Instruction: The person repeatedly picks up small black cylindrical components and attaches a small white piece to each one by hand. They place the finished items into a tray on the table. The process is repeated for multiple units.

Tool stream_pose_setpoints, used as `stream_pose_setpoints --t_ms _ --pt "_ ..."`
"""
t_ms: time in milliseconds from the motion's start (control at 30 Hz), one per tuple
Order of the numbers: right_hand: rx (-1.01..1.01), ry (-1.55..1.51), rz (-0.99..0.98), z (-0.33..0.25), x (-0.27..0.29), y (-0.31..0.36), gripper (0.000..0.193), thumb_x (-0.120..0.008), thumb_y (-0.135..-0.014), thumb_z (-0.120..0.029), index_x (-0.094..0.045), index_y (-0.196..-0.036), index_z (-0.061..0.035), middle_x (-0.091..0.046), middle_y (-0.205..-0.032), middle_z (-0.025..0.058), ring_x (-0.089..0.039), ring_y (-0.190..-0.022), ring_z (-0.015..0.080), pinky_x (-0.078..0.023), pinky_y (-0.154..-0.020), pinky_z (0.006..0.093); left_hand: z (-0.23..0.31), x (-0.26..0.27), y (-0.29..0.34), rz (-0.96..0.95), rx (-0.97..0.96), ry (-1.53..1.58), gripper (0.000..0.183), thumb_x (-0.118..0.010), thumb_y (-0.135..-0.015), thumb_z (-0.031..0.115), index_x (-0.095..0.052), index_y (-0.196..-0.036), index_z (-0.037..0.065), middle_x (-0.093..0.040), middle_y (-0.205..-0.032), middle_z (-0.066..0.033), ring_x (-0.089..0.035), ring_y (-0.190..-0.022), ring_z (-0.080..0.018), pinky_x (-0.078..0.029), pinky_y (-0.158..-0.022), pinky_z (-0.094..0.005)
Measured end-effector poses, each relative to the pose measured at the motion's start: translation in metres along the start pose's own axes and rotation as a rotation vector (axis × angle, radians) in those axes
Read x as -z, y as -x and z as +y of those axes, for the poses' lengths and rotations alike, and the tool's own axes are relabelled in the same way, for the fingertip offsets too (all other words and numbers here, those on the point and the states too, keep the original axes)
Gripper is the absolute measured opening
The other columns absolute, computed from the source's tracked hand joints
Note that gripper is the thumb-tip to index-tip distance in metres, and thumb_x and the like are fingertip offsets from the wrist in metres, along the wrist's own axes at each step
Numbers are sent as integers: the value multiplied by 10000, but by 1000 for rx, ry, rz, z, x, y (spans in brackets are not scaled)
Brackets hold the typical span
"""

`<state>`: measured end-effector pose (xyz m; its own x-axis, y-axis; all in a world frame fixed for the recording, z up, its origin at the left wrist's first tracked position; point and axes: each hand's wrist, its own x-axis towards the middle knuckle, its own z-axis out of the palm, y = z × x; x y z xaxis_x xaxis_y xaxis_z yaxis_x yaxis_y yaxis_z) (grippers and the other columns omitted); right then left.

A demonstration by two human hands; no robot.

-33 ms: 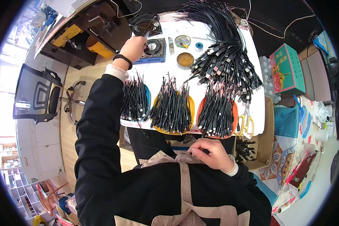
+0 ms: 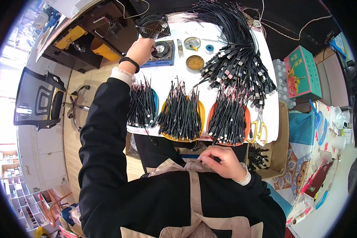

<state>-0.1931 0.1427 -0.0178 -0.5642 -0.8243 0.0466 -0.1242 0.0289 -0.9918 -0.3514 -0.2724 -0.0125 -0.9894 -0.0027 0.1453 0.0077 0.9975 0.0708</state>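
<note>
My left hand [image 2: 142, 50] reaches to the far left of the table, fingers closed at a blue, box-shaped device [image 2: 158, 63] with a round dark well on top. A thin pale piece shows at the fingertips, too small to name. Close to my lap, at the table's front edge, my right hand [image 2: 225, 162] is curled with thumb and forefinger together; nothing shows in it. Between the hands, black cables with bared reddish ends lie in bundles on a blue tray [image 2: 156, 101], a yellow tray [image 2: 202, 115] and an orange tray [image 2: 248, 123].
A big heap of black USB cables [image 2: 236, 67] covers the table's far right. Near it are an amber-filled tin [image 2: 194, 62], a solder spool [image 2: 209, 49] and a round dish [image 2: 192, 43]. Yellow-handled scissors [image 2: 259, 129] lie front right, above a cardboard box [image 2: 279, 146]. A fan [image 2: 154, 28] stands behind.
</note>
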Motion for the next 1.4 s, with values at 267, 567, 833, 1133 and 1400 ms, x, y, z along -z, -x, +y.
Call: stream_pose_setpoints --t_ms 267,567,833,1133,1400 --pt "-28 -43 50 -3 -3 9 120 -612 -941 -99 -678 -949 1 -652 -799 64 -609 -657 124 -463 -591 249 7 8 6 52 0 34 91 -636 -831 63 -685 -879 4 -678 -799 -197 -656 -779 -383 -522 -730 -442" --pt "77 -31 49 -23 -13 13 130 -594 -950 -94 -651 -991 16 -661 -858 79 -615 -691 131 -479 -633 251 113 99 149 267 88 950 144 -655 -905 88 -642 -992 -26 -669 -772 -38 -582 -624 -65 -456 -575 -188" --pt "523 202 43 -43 -48 8 243 -558 -974 -205 -533 -1067 18 -587 -991 149 -601 -931 293 -480 -819 381 263 106 250 66 -20 2060 158 -614 -931 9 -553 -1068 -41 -675 -896 -174 -597 -680 -118 -465 -603 -212" --pt "388 51 946 -75 71 158 285 -386 -1053 -203 -568 -1003 10 -574 -815 96 -543 -742 138 -470 -666 276 253 69 248 67 55 1564 343 -538 -960 21 -502 -1296 -36 -627 -1209 -155 -604 -1097 -202 -477 -907 -312" --pt "-157 127 1224 -35 134 202 257 -435 -1049 -300 -545 -986 -76 -496 -740 -21 -430 -638 55 -327 -578 207 177 37 262 268 357 984 162 -582 -938 20 -649 -1082 -13 -681 -924 -47 -593 -797 -82 -467 -720 -217"
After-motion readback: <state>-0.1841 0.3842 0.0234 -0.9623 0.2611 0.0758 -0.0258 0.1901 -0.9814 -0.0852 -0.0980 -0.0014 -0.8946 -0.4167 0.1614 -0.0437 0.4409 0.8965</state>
